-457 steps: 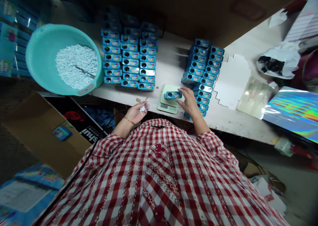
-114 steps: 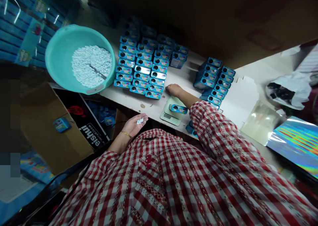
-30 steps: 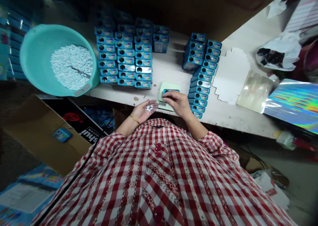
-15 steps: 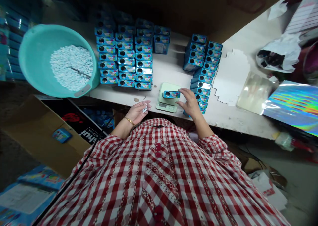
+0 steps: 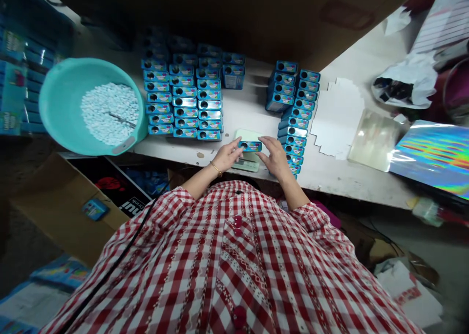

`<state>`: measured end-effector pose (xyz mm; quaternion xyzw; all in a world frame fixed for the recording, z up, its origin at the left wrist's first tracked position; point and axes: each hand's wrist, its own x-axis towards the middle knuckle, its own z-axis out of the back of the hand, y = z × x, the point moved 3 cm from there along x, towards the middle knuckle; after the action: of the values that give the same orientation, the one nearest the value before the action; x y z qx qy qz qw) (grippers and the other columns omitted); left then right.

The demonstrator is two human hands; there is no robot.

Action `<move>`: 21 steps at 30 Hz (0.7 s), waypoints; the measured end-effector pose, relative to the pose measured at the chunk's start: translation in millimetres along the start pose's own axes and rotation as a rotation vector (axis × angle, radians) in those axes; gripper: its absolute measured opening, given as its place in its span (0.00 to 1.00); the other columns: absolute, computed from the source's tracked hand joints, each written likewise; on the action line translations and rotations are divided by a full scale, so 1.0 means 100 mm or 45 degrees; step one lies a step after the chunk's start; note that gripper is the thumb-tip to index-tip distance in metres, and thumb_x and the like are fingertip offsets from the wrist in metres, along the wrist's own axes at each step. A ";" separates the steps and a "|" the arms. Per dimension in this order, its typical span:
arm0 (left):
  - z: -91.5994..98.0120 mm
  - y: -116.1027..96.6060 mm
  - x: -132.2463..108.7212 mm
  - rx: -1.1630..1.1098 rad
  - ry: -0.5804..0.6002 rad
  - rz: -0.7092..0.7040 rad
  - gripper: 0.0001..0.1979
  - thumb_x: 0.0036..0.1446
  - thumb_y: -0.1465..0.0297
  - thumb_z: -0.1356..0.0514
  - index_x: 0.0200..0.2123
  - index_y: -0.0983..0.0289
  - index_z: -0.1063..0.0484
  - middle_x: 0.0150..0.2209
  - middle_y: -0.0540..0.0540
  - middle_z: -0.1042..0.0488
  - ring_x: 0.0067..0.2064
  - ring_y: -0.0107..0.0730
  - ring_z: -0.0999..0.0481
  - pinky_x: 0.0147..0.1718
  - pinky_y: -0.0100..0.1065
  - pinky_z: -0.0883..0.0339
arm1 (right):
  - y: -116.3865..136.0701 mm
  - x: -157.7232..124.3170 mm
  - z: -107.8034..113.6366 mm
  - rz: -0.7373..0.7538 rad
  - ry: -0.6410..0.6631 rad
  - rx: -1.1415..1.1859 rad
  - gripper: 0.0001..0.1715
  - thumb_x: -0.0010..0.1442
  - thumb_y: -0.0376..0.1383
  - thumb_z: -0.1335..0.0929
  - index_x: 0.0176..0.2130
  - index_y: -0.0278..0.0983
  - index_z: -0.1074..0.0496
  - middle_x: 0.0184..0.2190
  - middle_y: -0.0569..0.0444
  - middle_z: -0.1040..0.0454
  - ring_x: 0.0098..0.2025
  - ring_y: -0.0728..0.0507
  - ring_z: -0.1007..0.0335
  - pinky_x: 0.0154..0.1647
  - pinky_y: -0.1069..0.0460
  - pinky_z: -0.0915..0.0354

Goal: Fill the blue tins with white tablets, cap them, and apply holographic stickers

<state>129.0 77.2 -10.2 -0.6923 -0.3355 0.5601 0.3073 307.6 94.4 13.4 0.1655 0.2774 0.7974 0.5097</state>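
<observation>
Fingertips of my left hand (image 5: 227, 157) and right hand (image 5: 275, 159) bracket opposite ends of one blue tin (image 5: 250, 146), and from this distance I cannot tell whether either is clamped on it or merely touching. Closest to my lens spreads the red-and-white checked shirt (image 5: 252, 256), with an opened cardboard box (image 5: 47, 207) low on the left and a small blue container (image 5: 95, 209) against its flap. I see a gold bracelet (image 5: 217, 168) on the left wrist; the left palm is hidden from me. The tin sits over the pale green scale (image 5: 248, 134) at the front of the white table (image 5: 245, 104), its dark round opening up, just beside the left fingers. Near the right hand, two columns of tins (image 5: 296, 132) run back, with white card sheets (image 5: 339, 119) to their right. Left of the scale I have a larger block of tins (image 5: 185, 112) and, beside it, a turquoise tub (image 5: 62, 104) partly filled with small white pieces (image 5: 100, 104). Farthest off, a dark brown surface (image 5: 220, 11) crosses my view.
</observation>
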 end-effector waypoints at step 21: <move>1.11 0.02 -0.75 -0.730 -0.639 0.000 0.15 0.48 0.69 0.34 0.39 0.68 0.29 0.23 0.49 0.31 0.20 0.15 0.38 0.13 0.17 0.51 | -0.08 1.88 -0.29 -0.020 0.015 -0.260 0.23 0.56 0.32 0.36 0.52 0.33 0.34 0.49 0.42 0.35 0.50 0.37 0.40 0.52 0.42 0.40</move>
<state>9.5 20.8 10.5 -0.5914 -0.5435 0.5956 0.0093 217.4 259.6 -17.9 0.1058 0.1991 0.8184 0.5286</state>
